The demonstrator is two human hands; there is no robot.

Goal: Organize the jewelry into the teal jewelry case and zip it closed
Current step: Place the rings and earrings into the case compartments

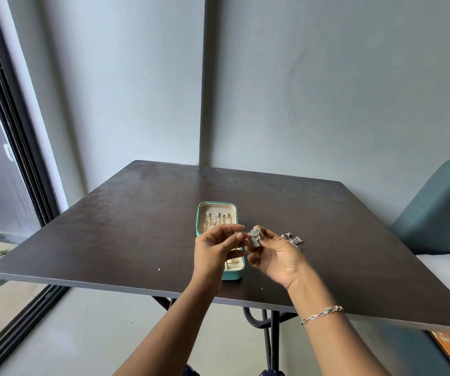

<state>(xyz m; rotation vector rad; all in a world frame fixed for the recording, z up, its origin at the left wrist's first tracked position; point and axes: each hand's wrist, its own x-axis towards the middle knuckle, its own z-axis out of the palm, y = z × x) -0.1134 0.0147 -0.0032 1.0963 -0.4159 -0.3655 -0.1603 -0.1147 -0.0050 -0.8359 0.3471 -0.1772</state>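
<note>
Over the open teal case (pixel 200 217), the right hand (pixel 275 257) pinches a silver leaf-shaped piece (pixel 255 236), the left hand (pixel 214 249) a tiny silver bit (pixel 238 234).

I see a dark square table (pixel 137 213) set against pale grey walls (pixel 327 90), a black-framed window (pixel 14 147) left, a teal chair (pixel 440 213) right.

A silver, leaf-patterned piece (pixel 255 236) is pinched in the right grip (pixel 278 256), with silver and purplish jewelry (pixel 293 238) heaped just right of it on the dark brown bench (pixel 137 226). Left of the grip, a teal case (pixel 233 275) lined in cream is seen with gold pieces (pixel 214 223) inside. A silver bracelet (pixel 322 313) of dark oval links is worn below the grip, on the wrist.
</note>
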